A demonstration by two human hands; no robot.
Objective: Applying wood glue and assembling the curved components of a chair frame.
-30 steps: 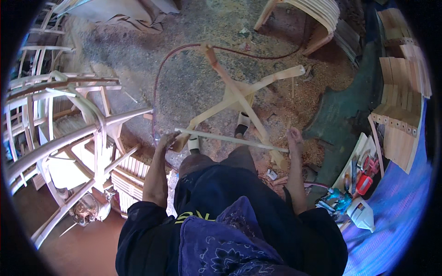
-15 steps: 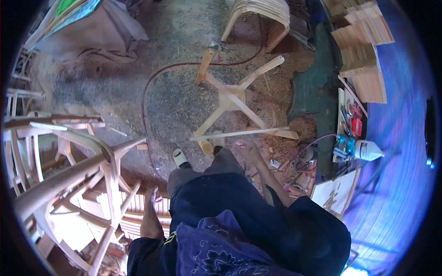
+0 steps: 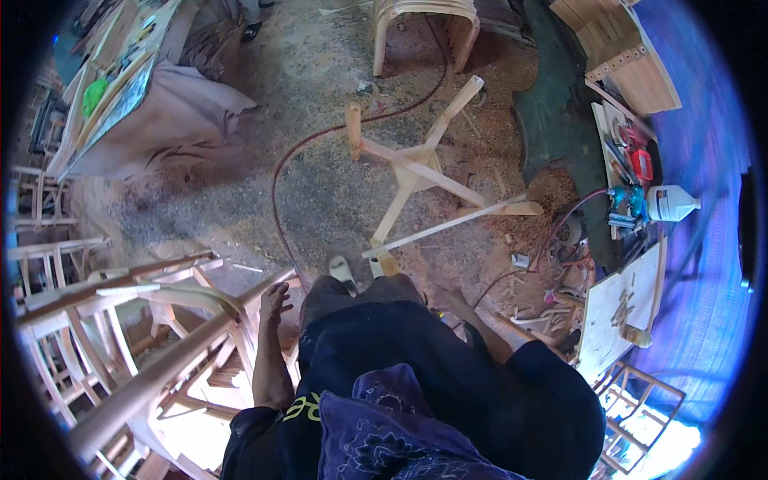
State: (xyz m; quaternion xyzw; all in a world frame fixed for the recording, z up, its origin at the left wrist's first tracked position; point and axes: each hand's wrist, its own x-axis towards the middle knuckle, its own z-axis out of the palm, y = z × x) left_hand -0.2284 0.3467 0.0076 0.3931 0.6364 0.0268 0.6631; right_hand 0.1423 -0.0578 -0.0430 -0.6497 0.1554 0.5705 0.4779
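"Fingers?"
"Left hand: empty, fingers loosely spread, just beside the chair frames. Right hand: blurred, we can't tell."
"Crossed-leg frame?"
"Mid-floor, beyond our feet; pale strip across its near side."
"Risks?"
"We could kick the strip askew stepping forward, or trip on the hose."
"Materials?"
"Bare pale wood, straight legs, thin flat-looking strip; curving reddish hose; gritty, shavings-strewn floor."

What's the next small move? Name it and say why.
I'd probably lower the right hand to the pale wooden strip: it seems to lie across the near end of the crossed wooden frame, no hand touches it, and the open left hand looks farther from it.
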